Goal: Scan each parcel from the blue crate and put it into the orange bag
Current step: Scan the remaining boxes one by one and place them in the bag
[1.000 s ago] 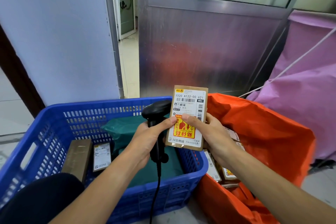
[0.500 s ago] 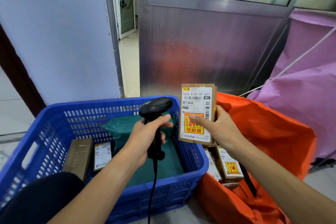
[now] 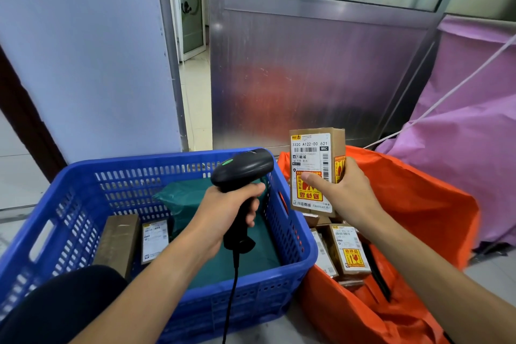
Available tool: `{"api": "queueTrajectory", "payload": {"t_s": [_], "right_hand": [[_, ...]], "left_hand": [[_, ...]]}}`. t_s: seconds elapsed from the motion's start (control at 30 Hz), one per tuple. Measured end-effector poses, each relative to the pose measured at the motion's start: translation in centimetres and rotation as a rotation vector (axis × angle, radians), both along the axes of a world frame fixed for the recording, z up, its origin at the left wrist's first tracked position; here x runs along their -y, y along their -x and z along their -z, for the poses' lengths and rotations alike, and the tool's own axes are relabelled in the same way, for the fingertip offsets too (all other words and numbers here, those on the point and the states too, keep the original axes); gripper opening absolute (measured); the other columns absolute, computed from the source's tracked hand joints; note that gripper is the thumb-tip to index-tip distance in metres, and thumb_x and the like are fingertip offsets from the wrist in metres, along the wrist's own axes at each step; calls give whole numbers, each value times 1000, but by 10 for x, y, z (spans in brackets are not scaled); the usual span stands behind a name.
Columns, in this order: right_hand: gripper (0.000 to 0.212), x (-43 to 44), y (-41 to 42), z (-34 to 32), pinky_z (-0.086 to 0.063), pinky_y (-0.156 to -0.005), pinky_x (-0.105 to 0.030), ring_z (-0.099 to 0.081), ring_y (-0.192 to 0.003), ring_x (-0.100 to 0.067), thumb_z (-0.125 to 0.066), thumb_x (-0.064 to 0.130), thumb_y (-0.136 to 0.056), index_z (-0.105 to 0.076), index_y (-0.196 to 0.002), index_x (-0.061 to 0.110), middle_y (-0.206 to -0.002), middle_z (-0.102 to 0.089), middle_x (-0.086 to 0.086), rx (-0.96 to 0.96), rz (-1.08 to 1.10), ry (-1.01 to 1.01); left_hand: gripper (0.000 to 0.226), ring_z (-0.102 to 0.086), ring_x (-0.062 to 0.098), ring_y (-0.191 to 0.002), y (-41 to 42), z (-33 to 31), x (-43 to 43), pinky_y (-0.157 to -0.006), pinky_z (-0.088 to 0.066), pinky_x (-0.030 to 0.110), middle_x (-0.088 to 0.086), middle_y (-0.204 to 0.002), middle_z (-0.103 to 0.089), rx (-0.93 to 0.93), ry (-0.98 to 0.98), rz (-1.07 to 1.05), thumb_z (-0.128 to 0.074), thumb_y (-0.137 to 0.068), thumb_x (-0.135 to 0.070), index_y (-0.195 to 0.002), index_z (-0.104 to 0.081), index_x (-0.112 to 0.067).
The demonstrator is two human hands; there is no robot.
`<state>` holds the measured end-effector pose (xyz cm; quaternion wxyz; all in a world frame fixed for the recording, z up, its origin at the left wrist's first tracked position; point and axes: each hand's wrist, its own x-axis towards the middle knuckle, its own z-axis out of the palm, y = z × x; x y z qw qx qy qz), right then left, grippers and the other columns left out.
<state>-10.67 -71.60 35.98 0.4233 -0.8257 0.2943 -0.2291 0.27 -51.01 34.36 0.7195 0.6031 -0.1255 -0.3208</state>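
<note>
Parcel (image 3: 312, 170) upright in right hand (image 3: 346, 195), above orange bag (image 3: 418, 204).

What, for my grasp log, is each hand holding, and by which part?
Left grip: the scanner, by its handle. Right grip: the cardboard parcel, by its lower half, thumb on its front.

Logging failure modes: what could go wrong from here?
1. The right hand holds the parcel upright by its lower half over the crate-side edge of the orange bag; a slip could drop it, fragile sticker showing, onto the boxes inside.
2. The cable of the scanner hangs from the left hand across the near rim of the blue crate and may snag there.
</note>
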Motion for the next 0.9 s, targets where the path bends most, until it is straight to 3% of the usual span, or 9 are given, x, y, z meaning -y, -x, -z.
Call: {"api": "queueTrajectory", "payload": {"t_s": [0.33, 0.7, 0.9], "right_hand": [[53, -5, -1, -2, -64, -79, -33, -74, -92, -5, -84, 45, -81, -54, -122, 26, -110, -73, 11, 1, -10, 18], [55, -5, -1, -2, -65, -78, -33, -74, -91, -5, -85, 44, -81, -54, -122, 25, -109, -73, 11, -1, -12, 12], [54, -5, 0, -2, -64, -75, -29, -74, -89, -4, -84, 45, -81, -54, -121, 25, -107, -74, 11, -6, -18, 22]], "left_hand": [[15, -43, 19, -48, 1, -1, -2, -58, -42, 35, 6, -59, -51, -13, 22, 9, -79, -90, -16, -80, -67, -15], [31, -41, 19, -47, 1, 1, -1, -57, -42, 36, 5, -56, -47, 56, 19, 69, -78, -91, -15, -62, -72, -24], [15, -44, 19, -49, 1, 3, -1, -58, -44, 36, 5, -58, -50, 45, 33, 48, -78, -91, -15, -78, -72, -18]]}}
